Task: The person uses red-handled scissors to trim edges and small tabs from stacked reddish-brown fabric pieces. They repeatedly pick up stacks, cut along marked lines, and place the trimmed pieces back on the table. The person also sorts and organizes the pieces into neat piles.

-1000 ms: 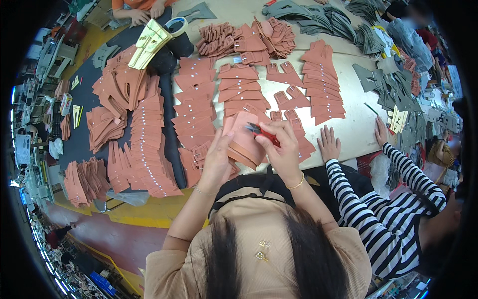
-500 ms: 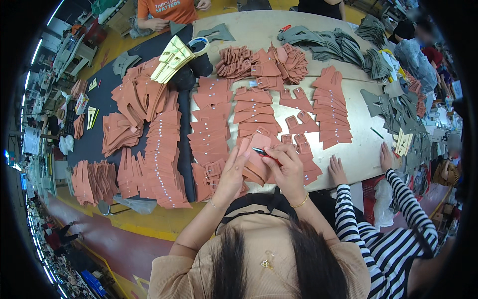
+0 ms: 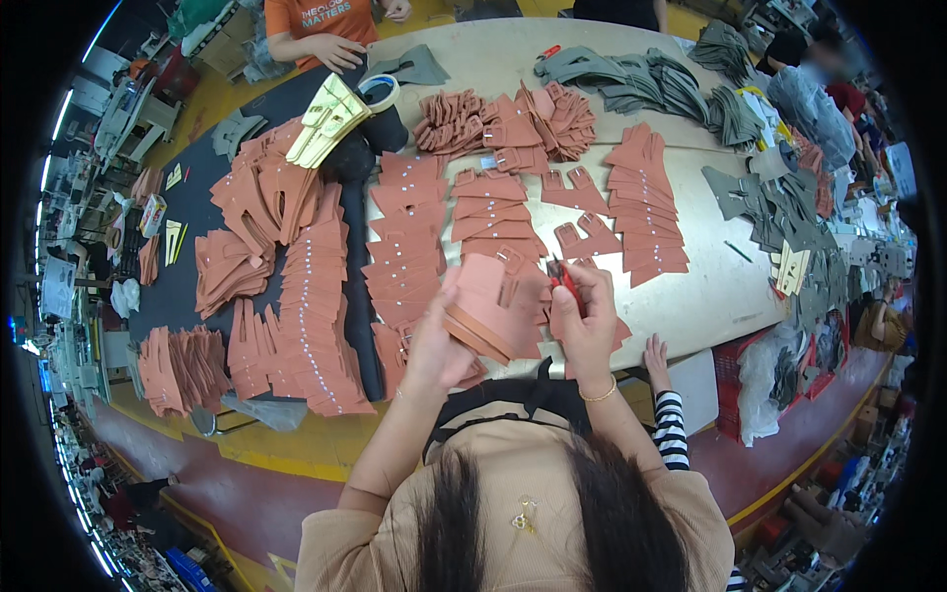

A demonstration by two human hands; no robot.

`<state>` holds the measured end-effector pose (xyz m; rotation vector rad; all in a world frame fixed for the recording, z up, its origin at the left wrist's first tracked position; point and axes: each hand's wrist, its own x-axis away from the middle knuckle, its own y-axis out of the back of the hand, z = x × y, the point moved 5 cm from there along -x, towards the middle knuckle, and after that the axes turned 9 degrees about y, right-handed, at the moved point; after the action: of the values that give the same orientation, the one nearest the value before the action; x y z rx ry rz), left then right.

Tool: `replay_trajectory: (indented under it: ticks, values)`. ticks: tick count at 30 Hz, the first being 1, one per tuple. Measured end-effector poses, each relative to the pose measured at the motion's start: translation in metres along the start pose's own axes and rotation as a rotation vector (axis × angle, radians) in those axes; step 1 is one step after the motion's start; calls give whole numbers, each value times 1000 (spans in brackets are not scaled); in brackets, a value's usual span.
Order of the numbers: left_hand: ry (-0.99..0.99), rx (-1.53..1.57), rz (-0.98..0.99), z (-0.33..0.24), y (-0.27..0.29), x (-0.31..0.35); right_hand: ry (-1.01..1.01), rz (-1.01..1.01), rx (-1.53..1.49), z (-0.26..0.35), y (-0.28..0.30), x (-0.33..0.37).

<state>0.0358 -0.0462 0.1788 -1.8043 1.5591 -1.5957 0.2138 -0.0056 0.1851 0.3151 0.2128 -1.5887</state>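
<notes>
The right grip (image 3: 590,318), clasped around small red-handled metal snips (image 3: 563,280), has moved off rightward from the layered salmon-pink leather-like piece (image 3: 479,288) — which the left grip (image 3: 439,343) clasps just left of the snips — so blade work on its face appears paused.

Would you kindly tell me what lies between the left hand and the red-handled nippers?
In the head view, the salmon material held by the left hand lies between that hand and the nippers.

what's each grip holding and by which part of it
The left grip holds layered salmon-coloured pieces by their left side; the right grip holds the small red-handled cutters by the handles.
</notes>
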Motion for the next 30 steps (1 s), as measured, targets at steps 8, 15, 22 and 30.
replay_trajectory:
  ticks: [8,15,22,30]
  values:
    - [-39,73,33,-13,0,7,58,89,53,10,12,6]
    - [18,135,-11,-11,3,9,149,179,135,31,4,2]
    - [20,113,5,-12,0,11,297,287,217,42,2,-2]
    - [53,82,44,-12,-7,16,399,311,311,48,-1,-8]
